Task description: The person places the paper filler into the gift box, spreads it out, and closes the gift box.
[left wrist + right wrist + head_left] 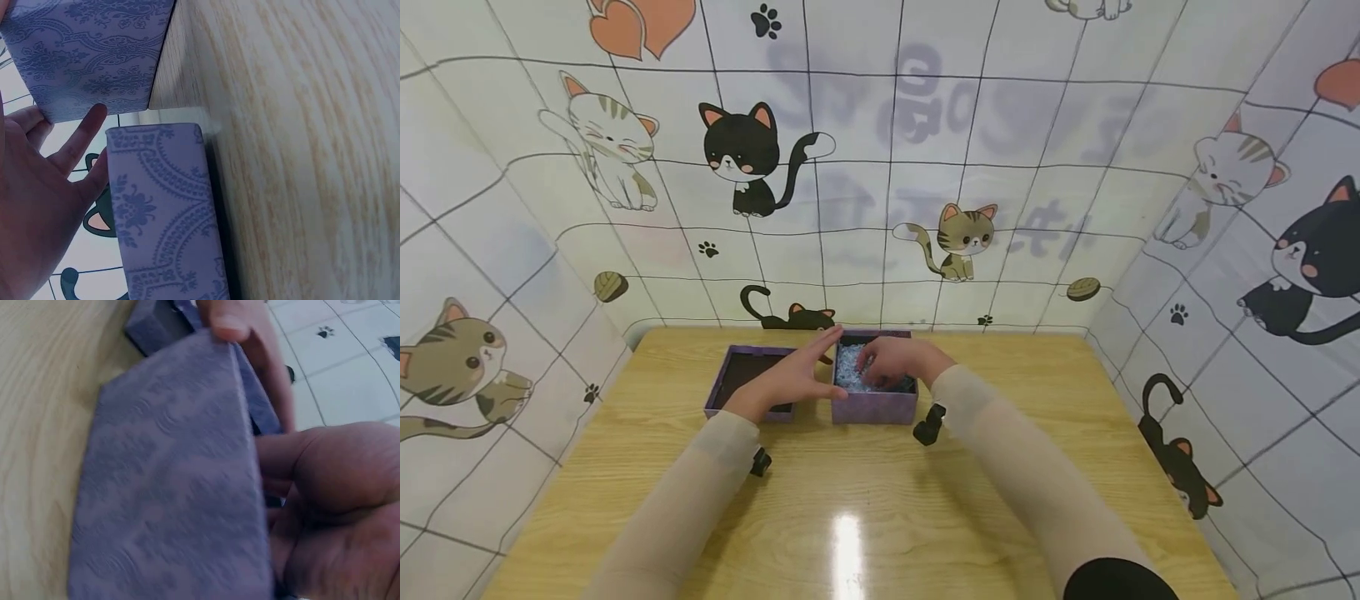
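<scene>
A purple patterned box (874, 405) filled with pale blue shredded paper (850, 371) stands at the table's far middle. My right hand (889, 363) reaches into it from the right, fingers curled down into the shreds; whatever lies under them is hidden. In the right wrist view those curled fingers (325, 487) sit behind the box wall (169, 487). My left hand (797, 375) lies with straight fingers along the box's left side, thumb at the front corner. In the left wrist view the fingers (84, 134) touch the box (87, 50), beside the lid (169, 212).
The box's lid (748, 382) lies open side up just left of the box, touching it. The wooden table (865, 500) is walled by cat-print cloth (887, 167) at the back and on both sides.
</scene>
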A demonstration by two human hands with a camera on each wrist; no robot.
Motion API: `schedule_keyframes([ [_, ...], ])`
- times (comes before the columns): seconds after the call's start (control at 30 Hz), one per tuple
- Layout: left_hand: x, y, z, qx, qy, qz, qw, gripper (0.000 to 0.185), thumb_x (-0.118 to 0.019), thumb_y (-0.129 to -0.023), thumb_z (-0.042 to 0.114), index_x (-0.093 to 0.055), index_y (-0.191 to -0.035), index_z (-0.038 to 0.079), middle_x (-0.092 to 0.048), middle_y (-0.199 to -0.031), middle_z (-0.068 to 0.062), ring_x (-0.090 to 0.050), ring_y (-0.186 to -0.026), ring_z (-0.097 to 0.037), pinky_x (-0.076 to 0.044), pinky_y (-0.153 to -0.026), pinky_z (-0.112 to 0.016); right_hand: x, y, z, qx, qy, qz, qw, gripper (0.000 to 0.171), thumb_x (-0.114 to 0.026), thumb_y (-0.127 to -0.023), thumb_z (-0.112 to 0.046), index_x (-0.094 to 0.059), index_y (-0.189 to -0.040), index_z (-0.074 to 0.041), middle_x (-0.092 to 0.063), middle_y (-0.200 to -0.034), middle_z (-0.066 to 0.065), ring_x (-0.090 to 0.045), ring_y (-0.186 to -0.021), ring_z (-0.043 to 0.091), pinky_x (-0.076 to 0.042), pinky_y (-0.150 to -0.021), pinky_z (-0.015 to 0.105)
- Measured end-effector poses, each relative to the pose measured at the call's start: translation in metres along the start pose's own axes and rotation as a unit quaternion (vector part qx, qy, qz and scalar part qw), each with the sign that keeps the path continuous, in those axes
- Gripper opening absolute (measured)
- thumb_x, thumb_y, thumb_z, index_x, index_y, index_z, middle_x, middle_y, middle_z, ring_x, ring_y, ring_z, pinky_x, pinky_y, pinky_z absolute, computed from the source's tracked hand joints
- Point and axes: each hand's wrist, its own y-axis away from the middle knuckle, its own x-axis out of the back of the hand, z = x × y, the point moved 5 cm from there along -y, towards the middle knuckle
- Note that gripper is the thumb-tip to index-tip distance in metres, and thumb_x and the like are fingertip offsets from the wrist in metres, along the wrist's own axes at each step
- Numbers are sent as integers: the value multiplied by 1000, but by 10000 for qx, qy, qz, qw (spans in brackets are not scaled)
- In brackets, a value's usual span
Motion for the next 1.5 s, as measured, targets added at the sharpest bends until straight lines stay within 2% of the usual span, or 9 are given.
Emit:
schedule_keyframes([
  [0.2, -3, -1, 1, -131, 11, -31, 9999, 119, -77, -77, 67, -9, -165, 25, 1, -168, 19, -7, -155, -21, -26, -116, -60, -11, -5, -2, -123, 1071, 201, 9940, 44, -67, -97, -15, -60, -140, -15, -57, -140, 2, -55, -103, 14, -48, -86, 33],
  [0.47, 0, 2, 3, -70, 79, 48, 9999, 117, -79, -76, 67, -9, -164, 34, -1, -169, 15, -19, -153, -25, -29, -114, -60, 6, 5, -11, -97, 593, 349, 9976, 36, -63, -98, -6, -63, -133, -9, -66, -112, 9, -58, -70, 21, -53, -66, 36],
  [0.6, 0, 2, 2, -91, 57, 12, 9999, 116, -78, -77, 67, -6, -163, 37, 0, -170, 12, -20, -153, -26, -29, -114, -60, 16, 4, -10, -307, 845, 483, 9948, 38, -51, -97, 5, -66, -129, -8, -61, -128, 10, -63, -69, 22, -58, -65, 37],
  [0.7, 0, 2, 1, -80, 9, 1, 10000, 116, -77, -77, 68, -5, -163, 38, 0, -170, 12, -11, -154, -20, -28, -115, -59, 17, -2, -6, -451, 1147, 414, 9915, 46, -46, -96, 7, -64, -134, -11, -56, -138, 10, -61, -66, 20, -57, -62, 34],
  [0.83, -1, 0, 0, -73, 5, 15, 10000, 116, -78, -76, 68, -6, -162, 40, 0, -169, 17, -8, -154, -15, -27, -116, -57, 13, -10, -2, -517, 1504, 350, 9866, 47, -53, -97, 2, -61, -141, -14, -58, -138, 6, -54, -71, 17, -49, -62, 31],
  [1.0, 0, -1, -2, -39, -48, -10, 10000, 116, -77, -75, 69, -5, -162, 41, 2, -168, 18, -17, -153, -21, -30, -115, -59, 9, -13, -2, -360, 1858, 297, 9815, 48, -56, -97, -2, -59, -143, -13, -57, -142, 6, -55, -78, 16, -44, -64, 30],
  [1.2, 3, 1, -1, -9, 9, -26, 10000, 117, -77, -76, 69, -7, -164, 35, -1, -170, 9, -18, -153, -24, -30, -114, -61, 13, -7, -10, -217, 1766, 508, 9827, 45, -65, -98, -8, -59, -142, -12, -62, -132, 8, -60, -69, 16, -53, -62, 32],
  [1.37, 2, 1, -2, -7, 53, -59, 10000, 118, -77, -77, 68, -8, -165, 29, -2, -171, 3, -16, -154, -24, -30, -113, -63, 23, 8, -20, 384, 1484, 1103, 9820, 39, -68, -97, -12, -63, -136, -6, -67, -124, 12, -66, -99, 22, -56, -83, 38],
  [1.5, 0, -1, -4, 63, 94, -85, 9999, 118, -77, -76, 69, -7, -164, 33, -1, -171, 5, -13, -154, -21, -28, -114, -62, 26, 21, -14, 725, 648, 1541, 9833, 38, -67, -99, -16, -63, -135, -5, -66, -126, 14, -63, -112, 25, -53, -91, 43],
])
